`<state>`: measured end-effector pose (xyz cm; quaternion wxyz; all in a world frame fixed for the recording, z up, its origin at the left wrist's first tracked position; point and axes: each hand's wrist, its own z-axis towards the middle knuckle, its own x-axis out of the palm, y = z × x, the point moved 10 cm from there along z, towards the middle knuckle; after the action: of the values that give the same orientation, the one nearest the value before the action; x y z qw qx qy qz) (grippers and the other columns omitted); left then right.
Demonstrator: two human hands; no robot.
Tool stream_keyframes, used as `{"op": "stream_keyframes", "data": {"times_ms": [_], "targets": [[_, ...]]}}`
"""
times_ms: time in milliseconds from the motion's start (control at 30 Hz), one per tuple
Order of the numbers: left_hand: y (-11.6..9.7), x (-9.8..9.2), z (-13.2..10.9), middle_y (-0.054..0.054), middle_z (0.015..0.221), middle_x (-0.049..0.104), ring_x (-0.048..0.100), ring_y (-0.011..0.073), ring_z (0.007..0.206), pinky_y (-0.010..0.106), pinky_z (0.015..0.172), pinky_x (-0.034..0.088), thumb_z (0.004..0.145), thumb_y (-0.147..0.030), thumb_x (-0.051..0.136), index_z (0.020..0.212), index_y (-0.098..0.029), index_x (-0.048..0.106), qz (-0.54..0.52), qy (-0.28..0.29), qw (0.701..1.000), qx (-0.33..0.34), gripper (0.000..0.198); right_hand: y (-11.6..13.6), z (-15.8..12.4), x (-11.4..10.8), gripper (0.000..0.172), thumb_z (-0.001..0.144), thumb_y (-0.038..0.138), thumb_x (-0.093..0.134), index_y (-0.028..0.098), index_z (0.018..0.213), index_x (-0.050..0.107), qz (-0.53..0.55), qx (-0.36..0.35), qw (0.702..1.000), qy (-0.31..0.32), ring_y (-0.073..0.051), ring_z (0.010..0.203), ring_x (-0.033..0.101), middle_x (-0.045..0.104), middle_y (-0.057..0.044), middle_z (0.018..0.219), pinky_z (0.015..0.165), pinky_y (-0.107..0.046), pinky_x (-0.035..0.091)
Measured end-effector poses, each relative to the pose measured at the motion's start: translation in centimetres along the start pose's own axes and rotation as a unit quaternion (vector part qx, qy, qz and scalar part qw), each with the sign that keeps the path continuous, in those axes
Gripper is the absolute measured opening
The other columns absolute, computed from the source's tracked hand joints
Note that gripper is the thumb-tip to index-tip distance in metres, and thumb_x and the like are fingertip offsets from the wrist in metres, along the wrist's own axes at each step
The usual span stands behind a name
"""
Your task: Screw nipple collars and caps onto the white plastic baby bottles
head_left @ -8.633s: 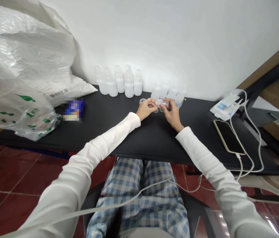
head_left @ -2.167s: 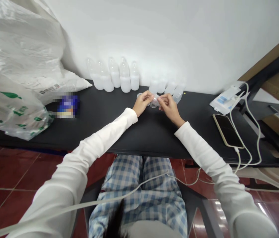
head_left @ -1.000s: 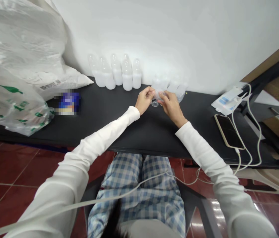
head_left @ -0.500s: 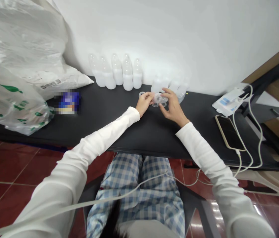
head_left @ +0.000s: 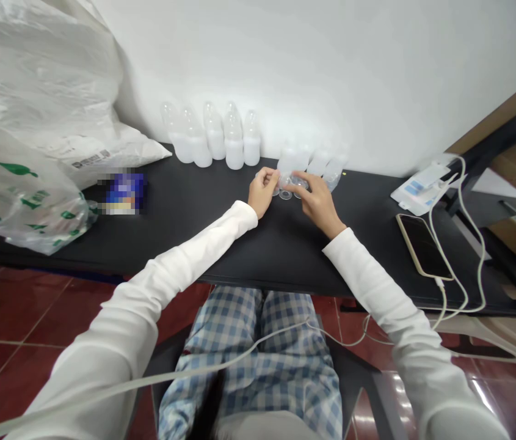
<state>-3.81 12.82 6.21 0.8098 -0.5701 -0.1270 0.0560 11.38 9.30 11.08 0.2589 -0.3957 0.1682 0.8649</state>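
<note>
The clear round bottle teat (head_left: 286, 194) lies on the table (head_left: 193, 238) at 3 o'clock from your left hand (head_left: 263, 191), fingers curled narrow, and 9 o'clock from your right hand (head_left: 318, 205), fingers spread wide.

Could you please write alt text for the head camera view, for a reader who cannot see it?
The left hand and right hand touch small clear plastic pieces on a black table, before a row of upright plastic bottles.
</note>
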Motion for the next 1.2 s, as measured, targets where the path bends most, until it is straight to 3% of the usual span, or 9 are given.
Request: {"op": "stream_keyframes", "data": {"times_ms": [100, 233, 333, 467, 567, 767, 967, 1133, 1200], "targets": [[0.5, -0.9, 0.3, -0.003, 0.067, 0.056, 0.055, 0.0092, 0.064, 0.022, 0.062, 0.046, 0.093, -0.048, 0.07, 0.075, -0.02, 0.054, -0.016, -0.032, 0.999, -0.026, 0.037, -0.1, -0.1, -1.0, 0.044, 0.102, 0.016, 0.037, 0.033, 0.127, 0.069, -0.028, 0.012, 0.999, -0.028, -0.029, 0.124, 0.062, 0.067, -0.007, 0.138, 0.102, -0.052, 0.053], [1.2, -1.8, 0.5, -0.004, 0.067, 0.052, 0.051, 0.0087, 0.062, 0.021, 0.057, 0.043, 0.092, -0.05, 0.071, 0.071, -0.019, 0.05, -0.041, -0.066, 0.995, -0.057, 0.043, -1.2, -0.3, -2.7, 0.039, 0.103, 0.03, 0.045, 0.031, 0.138, 0.062, -0.056, 0.063, 0.993, -0.086, -0.032, 0.124, 0.06, 0.062, -0.011, 0.14, 0.104, -0.054, 0.05], [1.4, -1.8, 0.4, -0.004, 0.066, 0.05, 0.049, 0.0082, 0.061, 0.02, 0.054, 0.042, 0.092, -0.048, 0.07, 0.07, -0.019, 0.05, -0.048, -0.075, 0.994, -0.07, 0.042, -3.4, -0.8, -4.0, 0.051, 0.104, 0.045, 0.043, 0.025, 0.15, 0.049, -0.06, 0.119, 0.982, -0.132, -0.035, 0.123, 0.058, 0.058, -0.017, 0.138, 0.102, -0.058, 0.049], [1.3, -1.5, 0.1, -0.003, 0.069, 0.05, 0.048, 0.0085, 0.062, 0.021, 0.054, 0.041, 0.094, -0.046, 0.069, 0.07, -0.019, 0.05, -0.055, -0.073, 0.993, -0.08, 0.041, -7.0, -2.1, -6.0, 0.058, 0.105, 0.054, 0.035, 0.017, 0.149, 0.043, -0.091, 0.202, 0.958, -0.18, -0.037, 0.125, 0.054, 0.053, -0.021, 0.134, 0.1, -0.063, 0.047], [1.2, -1.6, 0.0, -0.003, 0.07, 0.049, 0.047, 0.0085, 0.061, 0.022, 0.054, 0.04, 0.094, -0.049, 0.068, 0.07, -0.019, 0.049, -0.061, -0.082, 0.992, -0.078, 0.043, -8.9, -2.6, -6.5, 0.053, 0.105, 0.051, 0.035, 0.018, 0.144, 0.046, -0.133, 0.246, 0.945, -0.167, -0.037, 0.121, 0.056, 0.057, -0.019, 0.125, 0.1, -0.063, 0.046], [0.7, -2.1, 0.3, -0.002, 0.073, 0.052, 0.049, 0.0094, 0.063, 0.024, 0.058, 0.043, 0.091, -0.058, 0.07, 0.073, -0.02, 0.051, -0.075, -0.087, 0.993, -0.04, 0.046, -10.5, -2.5, -3.9, 0.047, 0.1, 0.048, 0.045, 0.013, 0.129, 0.057, -0.168, 0.285, 0.942, -0.052, -0.038, 0.115, 0.056, 0.06, -0.021, 0.115, 0.099, -0.061, 0.045], [0.5, -1.2, 0.3, 0.002, 0.089, 0.058, 0.06, 0.0124, 0.08, 0.027, 0.075, 0.054, 0.086, -0.06, 0.074, 0.08, -0.021, 0.056, -0.079, -0.04, 0.996, -0.002, 0.043, -7.2, -1.8, -4.9, 0.048, 0.103, 0.052, 0.04, 0.018, 0.135, 0.053, -0.145, 0.217, 0.959, -0.112, -0.039, 0.128, 0.049, 0.048, -0.023, 0.141, 0.104, -0.062, 0.039], [0.2, 0.7, -0.4, 0.006, 0.125, 0.061, 0.064, 0.0172, 0.11, 0.033, 0.095, 0.055, 0.085, -0.055, 0.076, 0.086, -0.021, 0.059, -0.089, 0.035, 0.995, 0.001, 0.038, -1.7, -0.2, -0.7, 0.044, 0.103, 0.048, 0.042, 0.019, 0.135, 0.055, -0.026, 0.069, 0.997, 0.005, -0.03, 0.107, 0.059, 0.064, -0.015, 0.116, 0.099, -0.051, 0.044], [0.3, 1.6, -0.7, 0.007, 0.137, 0.058, 0.062, 0.02, 0.119, 0.036, 0.101, 0.054, 0.086, -0.052, 0.075, 0.086, -0.02, 0.058, -0.095, 0.07, 0.993, -0.01, 0.036, -0.8, -0.1, 0.5, 0.043, 0.101, 0.048, 0.049, 0.018, 0.131, 0.055, 0.017, 0.053, 0.998, 0.018, -0.027, 0.096, 0.06, 0.065, -0.012, 0.105, 0.092, -0.046, 0.046]]}}
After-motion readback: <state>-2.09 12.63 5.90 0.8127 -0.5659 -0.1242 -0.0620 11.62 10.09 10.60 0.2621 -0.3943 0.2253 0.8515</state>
